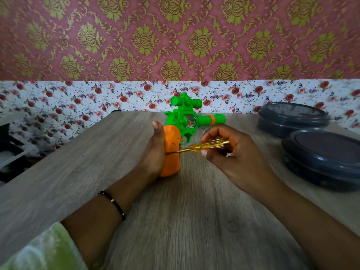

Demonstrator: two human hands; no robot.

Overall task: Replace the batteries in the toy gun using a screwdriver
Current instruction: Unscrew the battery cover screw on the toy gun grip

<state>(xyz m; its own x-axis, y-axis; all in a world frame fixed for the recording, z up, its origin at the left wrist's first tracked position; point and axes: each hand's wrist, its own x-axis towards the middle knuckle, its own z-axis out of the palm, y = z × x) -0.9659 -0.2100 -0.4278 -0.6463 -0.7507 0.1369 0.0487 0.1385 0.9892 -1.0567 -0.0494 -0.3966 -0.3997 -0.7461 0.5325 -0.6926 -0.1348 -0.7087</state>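
Observation:
A green toy gun (183, 115) with an orange grip (171, 151) stands on the wooden table (185, 221), barrel pointing right. My left hand (153, 152) grips the orange handle from the left side, thumb up along it. My right hand (229, 152) pinches a screwdriver with a clear yellow handle (206, 147). Its thin metal tip touches the orange grip near the middle of its side. The fingers of my left hand are hidden behind the grip.
Two dark round lidded containers (292, 117) (323, 158) sit at the table's right side. A dark object (7, 151) lies off the table's left edge. A floral wall stands behind the table.

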